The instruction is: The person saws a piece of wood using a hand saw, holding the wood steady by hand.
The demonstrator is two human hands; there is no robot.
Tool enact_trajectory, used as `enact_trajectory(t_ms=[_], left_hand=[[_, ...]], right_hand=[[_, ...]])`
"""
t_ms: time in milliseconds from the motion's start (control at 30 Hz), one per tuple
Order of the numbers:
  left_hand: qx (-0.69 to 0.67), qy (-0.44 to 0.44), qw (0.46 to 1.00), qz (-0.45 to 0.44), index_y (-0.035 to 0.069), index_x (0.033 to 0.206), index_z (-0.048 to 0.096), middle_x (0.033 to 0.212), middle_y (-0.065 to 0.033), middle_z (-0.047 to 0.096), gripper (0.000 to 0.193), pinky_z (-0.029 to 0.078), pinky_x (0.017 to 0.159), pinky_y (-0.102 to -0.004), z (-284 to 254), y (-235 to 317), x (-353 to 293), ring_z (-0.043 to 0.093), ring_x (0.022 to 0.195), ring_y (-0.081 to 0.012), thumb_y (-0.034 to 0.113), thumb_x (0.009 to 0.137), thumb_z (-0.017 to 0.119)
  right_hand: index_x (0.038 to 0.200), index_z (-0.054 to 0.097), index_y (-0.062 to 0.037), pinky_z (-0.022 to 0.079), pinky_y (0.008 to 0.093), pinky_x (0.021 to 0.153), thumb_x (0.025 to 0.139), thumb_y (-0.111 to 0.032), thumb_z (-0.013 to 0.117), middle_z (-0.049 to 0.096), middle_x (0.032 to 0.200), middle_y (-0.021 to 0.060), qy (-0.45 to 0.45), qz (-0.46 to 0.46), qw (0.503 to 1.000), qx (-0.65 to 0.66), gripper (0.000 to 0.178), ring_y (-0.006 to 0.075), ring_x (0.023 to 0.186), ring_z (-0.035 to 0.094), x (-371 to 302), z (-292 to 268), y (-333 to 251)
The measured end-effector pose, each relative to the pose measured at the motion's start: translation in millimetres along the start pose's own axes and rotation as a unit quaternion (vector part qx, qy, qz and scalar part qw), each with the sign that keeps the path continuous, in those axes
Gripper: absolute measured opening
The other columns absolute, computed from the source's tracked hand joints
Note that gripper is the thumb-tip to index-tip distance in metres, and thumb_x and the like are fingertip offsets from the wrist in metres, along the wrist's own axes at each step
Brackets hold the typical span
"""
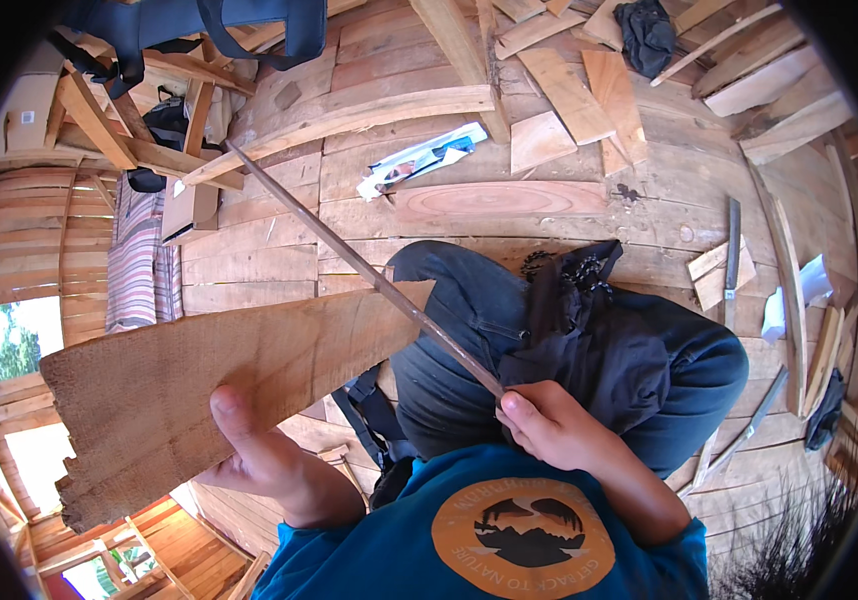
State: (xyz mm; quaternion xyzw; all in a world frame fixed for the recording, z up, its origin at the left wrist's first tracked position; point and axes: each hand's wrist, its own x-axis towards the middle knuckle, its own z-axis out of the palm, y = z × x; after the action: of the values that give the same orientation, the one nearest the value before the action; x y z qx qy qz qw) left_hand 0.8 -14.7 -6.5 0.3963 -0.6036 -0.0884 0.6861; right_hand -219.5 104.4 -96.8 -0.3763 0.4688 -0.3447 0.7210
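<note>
While the left hand [259, 455] grips a rough, chipped plank [209, 385], right-hand fingers [539, 425] clench a long blade [369, 275].

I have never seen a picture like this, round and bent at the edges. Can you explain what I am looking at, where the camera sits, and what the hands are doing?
There is no machine here. A person wears a wide-angle camera on the head, looking down, so straight boards seem curved near the rim. The two bare hands come in from below. The left hand grips the lower edge of a rough wooden plank. The right hand grips one end of a long thin rod, which slants up across the plank's corner. Below are the person's dark trousers and blue shirt. Around lies a plank floor strewn with wood offcuts, a white wrapper and a long blade.
</note>
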Motion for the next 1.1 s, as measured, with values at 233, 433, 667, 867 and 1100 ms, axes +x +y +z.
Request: enact_trajectory(t_ms=[233, 433, 667, 867, 1100], left_hand=[[0.013, 0.001, 1.000, 0.009, -0.002, 0.142, 0.035, 0.131, -0.0177, 0.053, 0.066, 0.053, 0.093, -0.0381, -2.4, 3.0, -11.0, 0.058, 0.112, -0.0267, 0.011, 0.087, 0.069], [0.026, -0.006, 0.999, 0.019, -0.002, 0.142, 0.035, 0.130, -0.0178, 0.054, 0.066, 0.054, 0.092, -0.0386, 2.7, 1.7, -15.9, 0.058, 0.112, -0.0269, 0.012, 0.088, 0.069], [0.027, 0.008, 0.999, 0.022, -0.002, 0.142, 0.036, 0.128, -0.0180, 0.055, 0.065, 0.054, 0.091, -0.0391, -6.8, -3.0, -9.3, 0.059, 0.111, -0.0270, 0.013, 0.088, 0.069], [0.043, 0.017, 0.999, 0.001, -0.002, 0.141, 0.037, 0.126, -0.0179, 0.057, 0.064, 0.054, 0.090, -0.0395, -20.4, -8.5, -2.0, 0.059, 0.109, -0.0269, 0.014, 0.088, 0.069], [0.008, 0.015, 0.999, 0.043, -0.003, 0.137, 0.040, 0.124, -0.0167, 0.059, 0.060, 0.053, 0.092, -0.0406, -21.4, -8.5, -3.7, 0.060, 0.106, -0.0260, 0.013, 0.087, 0.069]], right_hand=[[0.071, 0.054, 0.0009, 0.039, 0.0367, 0.053, 0.100, -0.046, 0.046, 0.046, 0.054, 0.0113, 0.035, -0.014, 0.998, -0.048, 0.055, 0.0204, 0.051, 0.043, -11.9, 1.5, -17.8], [0.071, 0.056, 0.0029, 0.041, 0.0391, 0.053, 0.097, -0.049, 0.050, 0.049, 0.055, 0.0150, 0.067, -0.001, 0.985, -0.161, 0.059, 0.0303, 0.052, 0.054, -11.5, -12.1, -29.9], [0.073, 0.058, 0.0015, 0.042, 0.0415, 0.053, 0.098, -0.048, 0.048, 0.049, 0.055, 0.0174, 0.057, -0.022, 0.993, -0.101, 0.056, 0.0352, 0.051, 0.054, -5.4, -9.0, -32.2], [0.070, 0.057, 0.0004, 0.043, 0.0441, 0.053, 0.097, -0.047, 0.049, 0.050, 0.054, 0.0181, 0.065, -0.051, 0.989, -0.122, 0.055, 0.0379, 0.053, 0.057, -4.2, 3.8, -47.7], [0.068, 0.056, -0.0007, 0.045, 0.0457, 0.055, 0.097, -0.047, 0.050, 0.052, 0.055, 0.0181, 0.064, -0.042, 0.986, -0.147, 0.055, 0.0390, 0.055, 0.059, -8.2, 10.3, -51.0]])
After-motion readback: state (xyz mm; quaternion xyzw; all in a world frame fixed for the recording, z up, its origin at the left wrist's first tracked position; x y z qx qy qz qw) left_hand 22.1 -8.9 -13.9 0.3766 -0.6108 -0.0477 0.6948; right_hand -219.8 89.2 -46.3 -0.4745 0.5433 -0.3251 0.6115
